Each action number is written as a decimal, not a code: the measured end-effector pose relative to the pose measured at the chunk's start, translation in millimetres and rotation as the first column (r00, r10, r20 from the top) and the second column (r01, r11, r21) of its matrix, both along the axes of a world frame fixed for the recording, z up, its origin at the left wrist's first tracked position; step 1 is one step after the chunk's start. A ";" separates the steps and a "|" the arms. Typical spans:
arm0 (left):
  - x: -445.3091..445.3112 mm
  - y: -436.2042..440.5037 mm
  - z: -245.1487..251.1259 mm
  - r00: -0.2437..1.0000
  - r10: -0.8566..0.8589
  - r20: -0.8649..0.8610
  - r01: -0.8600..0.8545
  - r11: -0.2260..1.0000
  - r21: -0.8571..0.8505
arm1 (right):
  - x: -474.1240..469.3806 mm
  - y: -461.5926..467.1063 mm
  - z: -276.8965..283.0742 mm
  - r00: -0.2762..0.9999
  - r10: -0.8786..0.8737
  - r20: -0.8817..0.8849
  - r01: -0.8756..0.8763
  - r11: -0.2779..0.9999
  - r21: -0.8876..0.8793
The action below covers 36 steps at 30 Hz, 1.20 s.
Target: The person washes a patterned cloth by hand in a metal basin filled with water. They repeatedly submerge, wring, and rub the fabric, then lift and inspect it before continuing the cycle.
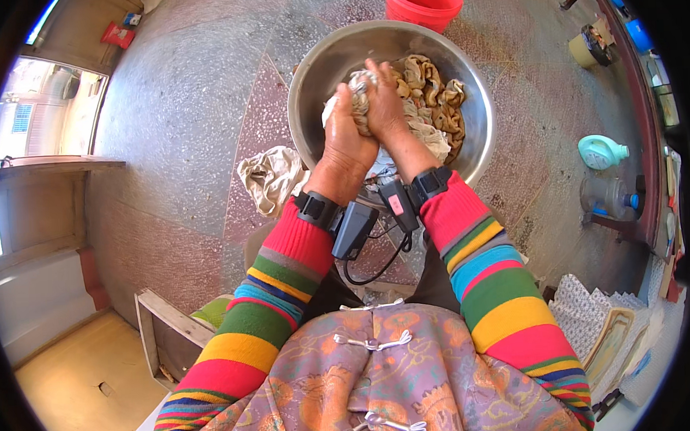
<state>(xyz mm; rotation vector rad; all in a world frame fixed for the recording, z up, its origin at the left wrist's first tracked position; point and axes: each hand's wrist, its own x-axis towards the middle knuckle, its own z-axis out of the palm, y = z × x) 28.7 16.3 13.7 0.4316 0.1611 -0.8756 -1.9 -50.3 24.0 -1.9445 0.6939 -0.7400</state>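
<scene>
My left hand point(344, 134) and my right hand point(386, 101) come together over a stainless steel basin point(306, 73). Both are closed around a bunched wet white cloth point(361, 93), which is partly hidden by the fingers. Inside the basin, to the right of my hands, lies crumpled brown cloth point(447, 118). Off-white cloth point(428, 132) rests beside it, nearer to my right wrist. A bit of pale blue cloth point(382, 165) shows below, between my forearms. On the floor left of the basin is a heap of cream cloth point(274, 175).
A red plastic bucket point(423, 7) stands just beyond the basin. To the right, a mint-green jug point(602, 151) and a clear water bottle point(607, 195) are by a dark red wooden table point(647, 202). A wooden frame point(173, 324) sits at lower left. Cabled devices hang at both wrists.
</scene>
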 end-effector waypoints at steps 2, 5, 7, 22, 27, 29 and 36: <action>8.3 3.0 0.4 0.989 0.056 0.138 -0.068 0.994 0.090 | 0.1 -0.2 -8.1 0.945 0.306 0.120 -0.322 0.935 0.151; 7.9 6.3 2.9 0.972 0.117 0.202 -0.176 0.936 0.304 | -1.3 8.0 -16.2 0.919 0.365 0.151 -0.389 0.903 0.181; -2.6 5.3 7.4 0.987 -0.020 0.157 -0.019 0.970 0.243 | -1.3 9.2 -18.5 0.966 0.236 0.104 -0.248 0.962 0.114; -2.7 9.8 11.9 0.975 -0.036 0.221 0.005 0.990 0.140 | 2.8 12.5 -21.6 0.983 0.175 0.055 -0.179 0.982 0.065; -0.2 12.6 21.2 0.969 -0.018 0.245 -0.048 0.964 0.262 | -4.3 16.8 6.6 0.941 0.295 0.163 -0.317 0.939 0.131; -5.7 11.0 19.2 0.989 -0.022 0.149 0.001 0.990 0.138 | 3.3 3.8 2.3 0.988 0.066 0.139 -0.094 0.974 0.207; 6.0 17.8 9.9 0.964 -0.049 0.262 -0.022 0.965 0.261 | -5.9 23.9 -1.0 0.943 0.306 0.131 -0.315 0.947 0.057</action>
